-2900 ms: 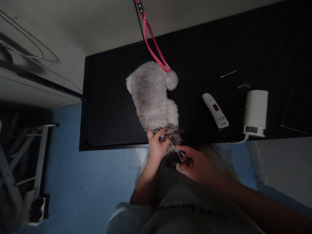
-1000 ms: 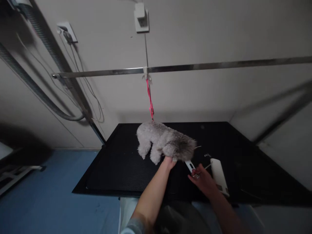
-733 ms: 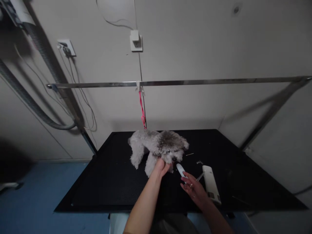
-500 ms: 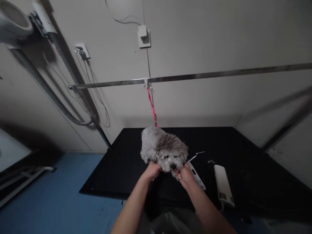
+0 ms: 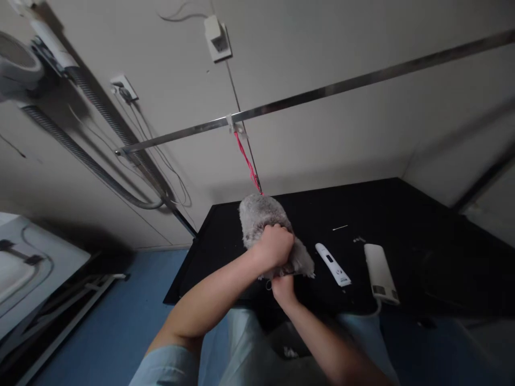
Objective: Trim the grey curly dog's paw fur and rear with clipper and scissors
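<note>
A small grey, curly-coated dog (image 5: 259, 209) is on the black grooming table with its head turned away under my hands, its face hidden. My left hand (image 5: 277, 245) lies over the dog's head or neck, fingers curled closed into the fur. Just below it, my right hand (image 5: 283, 287) is closed against the underside of the dog's head. A metal finger ring of scissors (image 5: 269, 286) shows beside the right hand; the blades are mostly hidden by fur and fingers. A pink lead (image 5: 246, 158) runs from the dog up to a metal bar.
On the black table (image 5: 378, 209) to the right lie a white clipper-like device (image 5: 333, 264), a larger white corded device (image 5: 381, 273), a thin white stick (image 5: 340, 228) and small white tufts (image 5: 359, 239). The metal bar (image 5: 306, 98) crosses above. A hose dryer (image 5: 20, 64) hangs left.
My left hand has moved from beneath the dog to the top of its head. The dog's face has turned out of sight. The scissors' ring now shows left of my right hand. My view has tilted.
</note>
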{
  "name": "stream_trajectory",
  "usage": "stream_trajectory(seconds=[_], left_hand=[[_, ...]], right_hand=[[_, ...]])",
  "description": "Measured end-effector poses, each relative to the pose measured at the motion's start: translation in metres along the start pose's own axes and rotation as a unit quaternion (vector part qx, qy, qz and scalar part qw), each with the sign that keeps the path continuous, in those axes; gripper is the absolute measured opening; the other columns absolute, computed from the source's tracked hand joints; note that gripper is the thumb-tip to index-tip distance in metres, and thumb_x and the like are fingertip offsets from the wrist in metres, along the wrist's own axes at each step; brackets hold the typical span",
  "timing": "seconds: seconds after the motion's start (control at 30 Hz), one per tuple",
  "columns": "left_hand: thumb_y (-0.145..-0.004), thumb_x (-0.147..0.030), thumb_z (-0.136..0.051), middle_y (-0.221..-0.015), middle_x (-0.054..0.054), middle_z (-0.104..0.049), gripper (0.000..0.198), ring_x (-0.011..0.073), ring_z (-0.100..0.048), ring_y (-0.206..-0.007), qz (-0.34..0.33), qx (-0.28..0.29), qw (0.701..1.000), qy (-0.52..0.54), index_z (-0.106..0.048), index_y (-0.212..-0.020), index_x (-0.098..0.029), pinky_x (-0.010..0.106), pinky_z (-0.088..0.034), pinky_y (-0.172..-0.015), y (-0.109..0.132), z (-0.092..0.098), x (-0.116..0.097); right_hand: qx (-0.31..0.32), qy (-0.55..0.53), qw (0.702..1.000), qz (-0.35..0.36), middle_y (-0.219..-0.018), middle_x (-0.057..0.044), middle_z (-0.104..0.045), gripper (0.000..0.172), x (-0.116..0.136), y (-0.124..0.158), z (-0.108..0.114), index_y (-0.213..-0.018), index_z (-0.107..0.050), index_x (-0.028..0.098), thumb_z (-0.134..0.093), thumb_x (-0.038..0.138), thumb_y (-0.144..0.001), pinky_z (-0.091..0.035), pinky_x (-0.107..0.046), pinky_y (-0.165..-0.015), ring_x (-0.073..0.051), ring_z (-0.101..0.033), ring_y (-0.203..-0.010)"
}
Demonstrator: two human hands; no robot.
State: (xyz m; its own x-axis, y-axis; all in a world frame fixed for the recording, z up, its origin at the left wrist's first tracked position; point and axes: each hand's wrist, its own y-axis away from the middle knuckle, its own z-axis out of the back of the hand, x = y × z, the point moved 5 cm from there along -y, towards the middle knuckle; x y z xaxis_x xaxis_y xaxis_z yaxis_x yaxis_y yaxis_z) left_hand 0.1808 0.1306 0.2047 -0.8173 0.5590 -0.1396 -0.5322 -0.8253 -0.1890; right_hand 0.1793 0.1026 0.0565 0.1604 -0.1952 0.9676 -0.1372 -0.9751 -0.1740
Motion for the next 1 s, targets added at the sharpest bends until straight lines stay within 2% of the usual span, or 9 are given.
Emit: stream_trajectory(seconds=[0.17,0.3,0.43,0.5,0.57,0.7,0.77,0.87,1.0], left_hand=[[-0.068,-0.017,-0.066,-0.065,0.012,-0.064,0.017,0.0287,-0.065,-0.076,0.07,-0.072,0.995,0.022,-0.055,-0.055,-0.021,0.04,-0.05,-0.079,0.026,-0.016,0.019],[-0.075,-0.024,-0.056,-0.065,0.006,-0.063,0.011,0.0212,-0.06,-0.066,0.21,-0.12,0.956,0.164,-0.061,-0.066,-0.02,0.031,-0.047,-0.066,0.05,-0.024,0.054],[-0.076,-0.028,-0.056,-0.063,0.002,-0.062,0.017,0.0154,-0.055,-0.061,0.264,-0.16,0.849,0.429,-0.061,-0.067,-0.015,0.025,-0.041,-0.059,0.067,-0.053,0.066],[-0.073,-0.028,-0.058,-0.059,0.0,-0.059,0.017,0.0127,-0.052,-0.058,0.285,-0.178,0.795,0.505,-0.06,-0.064,-0.014,0.023,-0.039,-0.056,0.074,-0.065,0.063],[-0.071,-0.028,-0.06,-0.059,-0.002,-0.059,0.016,0.0112,-0.052,-0.058,0.312,-0.203,0.734,0.569,-0.06,-0.064,-0.014,0.022,-0.04,-0.057,0.081,-0.076,0.06],[-0.069,-0.036,-0.066,-0.068,0.0,-0.065,0.024,0.0133,-0.059,-0.063,0.392,-0.242,0.581,0.671,-0.064,-0.074,-0.013,0.024,-0.046,-0.062,0.097,-0.105,0.071],[-0.066,-0.038,-0.069,-0.072,0.002,-0.067,0.029,0.0146,-0.061,-0.066,0.407,-0.245,0.542,0.693,-0.065,-0.079,-0.013,0.026,-0.048,-0.065,0.104,-0.122,0.083],[-0.06,-0.031,-0.072,-0.074,0.002,-0.065,0.029,0.0141,-0.06,-0.067,0.388,-0.256,0.588,0.661,-0.065,-0.081,-0.012,0.027,-0.048,-0.069,0.114,-0.131,0.105],[-0.071,-0.029,-0.069,-0.092,0.004,-0.066,0.019,0.0164,-0.062,-0.09,0.326,-0.463,0.694,0.445,-0.065,-0.085,-0.017,0.031,-0.047,-0.088,0.138,-0.088,0.113]], right_hand=[[-0.002,-0.015,0.999,-0.037,-0.092,-0.008,-0.073,0.021,-0.025,0.027,0.015,-0.09,-0.062,0.022,-0.063,0.033,-0.072,-0.054,-0.043,-0.086,-0.026,-0.066,-0.091],[-0.036,-0.008,0.997,-0.063,-0.101,-0.009,-0.069,0.034,-0.035,0.039,0.06,-0.109,-0.055,0.021,-0.058,0.038,-0.081,-0.056,-0.035,-0.064,-0.021,-0.065,-0.076],[-0.137,0.073,0.988,0.026,-0.11,-0.011,-0.063,0.033,0.01,0.034,0.105,-0.119,-0.054,0.022,-0.049,0.037,-0.09,-0.056,-0.037,-0.071,-0.021,-0.065,-0.086],[-0.04,0.177,0.976,0.121,-0.123,-0.011,-0.059,0.029,0.046,0.027,0.095,-0.114,-0.063,0.024,-0.053,0.032,-0.088,-0.049,-0.043,-0.098,-0.026,-0.059,-0.115],[0.083,0.269,0.952,0.121,-0.138,-0.01,-0.05,0.037,0.063,0.021,0.074,-0.122,-0.064,0.028,-0.057,0.029,-0.085,-0.042,-0.045,-0.108,-0.029,-0.05,-0.129],[0.226,0.354,0.907,0.023,-0.153,-0.009,-0.03,0.063,0.046,0.015,0.04,-0.139,-0.049,0.035,-0.066,0.031,-0.078,-0.046,-0.043,-0.103,-0.03,-0.056,-0.124],[0.233,0.388,0.892,0.007,-0.155,-0.012,-0.024,0.074,0.026,0.011,0.034,-0.142,-0.045,0.034,-0.072,0.034,-0.073,-0.047,-0.046,-0.101,-0.033,-0.058,-0.121],[0.214,0.431,0.876,0.022,-0.154,-0.017,-0.022,0.083,-0.002,0.004,0.031,-0.144,-0.042,0.029,-0.075,0.035,-0.069,-0.046,-0.05,-0.101,-0.04,-0.054,-0.125],[0.229,0.437,0.867,0.073,-0.154,-0.018,-0.023,0.078,-0.022,-0.005,0.029,-0.141,-0.048,0.025,-0.075,0.025,-0.068,-0.046,-0.05,-0.102,-0.04,-0.051,-0.127]])
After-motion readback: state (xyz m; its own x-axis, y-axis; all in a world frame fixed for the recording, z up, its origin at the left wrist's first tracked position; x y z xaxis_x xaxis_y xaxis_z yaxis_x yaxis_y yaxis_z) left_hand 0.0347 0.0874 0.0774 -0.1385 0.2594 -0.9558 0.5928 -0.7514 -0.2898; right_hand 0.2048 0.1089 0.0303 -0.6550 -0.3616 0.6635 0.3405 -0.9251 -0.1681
